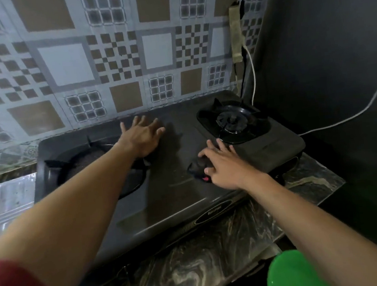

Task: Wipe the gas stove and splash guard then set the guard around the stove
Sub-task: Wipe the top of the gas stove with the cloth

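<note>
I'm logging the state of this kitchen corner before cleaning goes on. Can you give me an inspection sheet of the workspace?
Surface: marbled counter under a dark two-burner stove.
Job's things: dark cloth with a pink spot lies on the stove top between the burners; patterned foil guard stands behind the stove.
Clutter: green bowl at the near right edge.
Grippers: left hand flat, fingers spread, on the stove top; right hand pressing on the cloth.
Cables: white cable runs along the right wall; another drops from a power strip.
Surroundings: dark wall at right.
</note>
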Demonstrator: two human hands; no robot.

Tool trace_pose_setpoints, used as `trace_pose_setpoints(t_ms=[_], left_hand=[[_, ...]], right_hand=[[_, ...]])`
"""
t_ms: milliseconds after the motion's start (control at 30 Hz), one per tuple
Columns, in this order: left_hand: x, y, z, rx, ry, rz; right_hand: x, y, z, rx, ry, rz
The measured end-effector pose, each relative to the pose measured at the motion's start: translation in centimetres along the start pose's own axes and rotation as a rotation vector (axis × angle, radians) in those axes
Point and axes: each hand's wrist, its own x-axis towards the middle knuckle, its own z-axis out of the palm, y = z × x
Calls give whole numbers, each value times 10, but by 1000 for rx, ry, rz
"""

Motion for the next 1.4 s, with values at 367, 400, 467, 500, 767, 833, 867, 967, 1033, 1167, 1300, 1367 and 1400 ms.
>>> trace_pose_setpoints(t_ms=[367,400,467,500,767,833,867,967,1033,1167,1300,1367,1400], left_hand=[[35,21,21,13,-78,-176],[39,19,21,0,-73,-183],[45,15,21,-26,-67,-200],[47,13,21,-47,-63,-213],[57,3,23,-140,-17,-236],[56,5,24,-115,-37,-227],[54,6,25,-104,-46,-223],[54,9,26,-91,-72,-234],[57,11,25,-71,-101,-254],[66,18,24,-5,-158,-295],[67,20,29,-10,-129,-308],[66,19,30,-11,-121,-305],[67,18,31,-4,-124,-305]], right_hand=[[49,-23,5,-38,0,-33],[56,-19,-3,-28,-45,-61],[72,-15,-12,-33,-92,-64],[81,-14,-13,-40,-94,-58],[179,-31,-35,-61,-151,-16],[202,-33,-43,-56,-173,5],[212,-34,-47,-53,-190,19],[238,-35,-58,-72,-241,52],[252,-31,-63,-85,-251,82],[275,-18,-67,-60,-183,217],[293,0,-74,-18,-115,355],[300,12,-80,-2,-103,401],[303,18,-82,2,-98,417]])
